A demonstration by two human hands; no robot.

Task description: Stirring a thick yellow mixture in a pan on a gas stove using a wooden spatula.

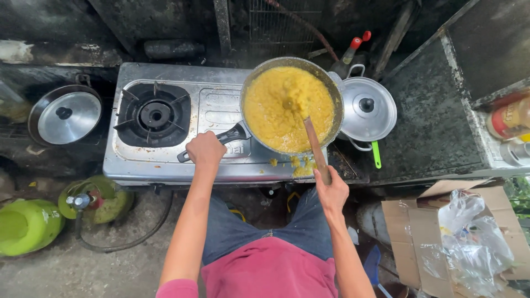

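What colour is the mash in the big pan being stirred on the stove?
Bright yellow, seen best in the head view: the thick mash fills the round metal pan.

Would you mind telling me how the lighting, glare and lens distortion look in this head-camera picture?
Head view: soft, even daylight, no hard shadows; mild glare on the pot lid and stove top; wide-angle bending curves the stove's edges; the yellow mash and both hands, left hand and right hand, look sharp.

Lidded pot (368,108); green gas cylinders (26,225)
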